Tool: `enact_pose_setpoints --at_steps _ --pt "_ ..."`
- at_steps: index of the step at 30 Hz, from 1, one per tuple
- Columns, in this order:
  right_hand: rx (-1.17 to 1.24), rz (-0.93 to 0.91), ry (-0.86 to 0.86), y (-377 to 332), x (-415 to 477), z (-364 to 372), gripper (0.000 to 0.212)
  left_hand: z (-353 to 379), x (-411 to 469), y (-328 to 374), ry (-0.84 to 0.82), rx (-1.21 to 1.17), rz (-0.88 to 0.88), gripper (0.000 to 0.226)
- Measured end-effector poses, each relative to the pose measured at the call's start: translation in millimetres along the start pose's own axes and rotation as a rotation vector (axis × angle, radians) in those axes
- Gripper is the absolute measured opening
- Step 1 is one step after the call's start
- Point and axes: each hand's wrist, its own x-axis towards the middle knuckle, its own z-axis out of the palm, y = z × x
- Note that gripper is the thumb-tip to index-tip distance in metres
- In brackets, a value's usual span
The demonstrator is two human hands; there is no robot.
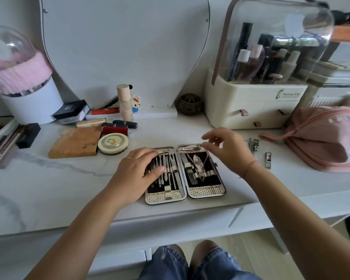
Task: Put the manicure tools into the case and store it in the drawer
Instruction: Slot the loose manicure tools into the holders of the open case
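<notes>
Sitting close to a white marble-patterned table (49, 188), a person shows two knees in blue denim (190, 261) at the bottom edge of the view. Near the table's front edge the manicure case (206, 191) lies opened flat, its two halves side by side. The left hand (137, 170) rests on the left half with its fingers laid out fairly straight across the row of slim metal tools (170, 172) tucked under the strap; it presses on them and grips nothing. The right half holds nippers (197, 164) and a few other pieces. The right hand (228, 150) hovers over that half's far right corner, fingers loosely bent and spread, thumb apart from the forefinger; it is blurred, and nothing shows between the fingers. On the table to the right of the case lie a small bunch of loose metal tools (253, 145) and, nearer the person, a small nail clipper (268, 160), both just beside a pink zipped pouch (327, 138). Left of the case sit a round cream tin (113, 142) and a flat brown palette (75, 143), with lipsticks (117, 129) behind them. Farther back stand a cream cosmetics organiser with a clear lid (251, 102), a large mirror (125, 47) and a white pot with a pink band (32, 106).
</notes>
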Motion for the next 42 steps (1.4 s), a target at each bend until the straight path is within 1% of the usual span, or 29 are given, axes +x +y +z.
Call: enact_pose_setpoints --at_steps 3,5,7,10,12,14,20,24,26,28,29,31,33,35,36,38,40,42 --pt "-0.068 0.263 0.235 35 -14 -24 0.007 0 0 -2 0.004 -0.028 0.001 0.077" --pt "-0.107 0.397 0.306 55 -24 -41 0.01 -1 0 -2 0.008 -0.049 -0.002 0.077" --pt "-0.141 0.472 0.308 68 -35 -57 0.018 -1 0 -2 0.009 -0.054 -0.006 0.077" --pt "-0.136 0.549 0.217 80 -46 -71 0.026 -1 0 -3 0.013 -0.055 -0.006 0.073" --pt "-0.112 0.588 0.156 86 -48 -72 0.027 -1 0 -2 0.019 -0.068 -0.01 0.064" --pt "-0.086 0.606 0.142 88 -48 -70 0.025 -2 0 -1 0.015 -0.08 -0.018 0.06" --pt "-0.099 0.58 0.116 87 -48 -72 0.024 -4 -1 3 -0.007 -0.081 -0.039 0.06" --pt "0.04 0.597 0.092 78 -49 -76 0.028 -5 -2 5 -0.007 -0.103 -0.038 0.059" --pt "0.192 0.577 0.139 60 -52 -75 0.027 -7 -2 7 0.023 -0.155 -0.062 0.057" --pt "0.48 0.554 0.191 32 -54 -67 0.027 -11 -2 11 0.099 -0.162 -0.044 0.051" --pt "0.635 0.542 0.188 14 -56 -61 0.026 -14 -3 15 0.136 -0.151 -0.018 0.048" --pt "0.876 0.52 0.122 -21 -59 -44 0.024 -21 -7 25 0.153 -0.197 0.007 0.041" --pt "1.016 0.491 0.026 -53 -61 -25 0.025 -29 -14 40 0.055 -0.371 -0.034 0.036" --pt "1.034 0.447 -0.035 -76 -60 -10 0.026 -35 -19 53 -0.065 -0.593 -0.104 0.034" --pt "1.012 0.416 -0.058 -84 -59 -3 0.025 -37 -20 57 -0.095 -0.667 -0.132 0.032" --pt "0.963 0.342 -0.101 -97 -56 7 0.023 -41 -23 59 -0.107 -0.775 -0.2 0.029" --pt "0.919 0.269 -0.142 -105 -52 13 0.02 -45 -25 56 -0.109 -0.877 -0.28 0.036" --pt "0.879 0.218 -0.174 -110 -50 17 0.018 -49 -26 54 -0.12 -0.952 -0.309 0.041"
